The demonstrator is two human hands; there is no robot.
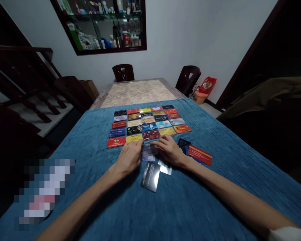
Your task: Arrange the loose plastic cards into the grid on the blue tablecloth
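While seemingly squaring pale card (149, 149) near card rows (149, 126), grasping it w/ L hand (130, 154) & R hand (171, 150); next, prob. needs release.

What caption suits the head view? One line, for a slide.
Left hand and right hand at a pale card, near rows of colorful cards on blue cloth.

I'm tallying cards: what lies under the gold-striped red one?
The edge of a blue card shows beneath the gold-striped red card; anything fully covered there cannot be seen.
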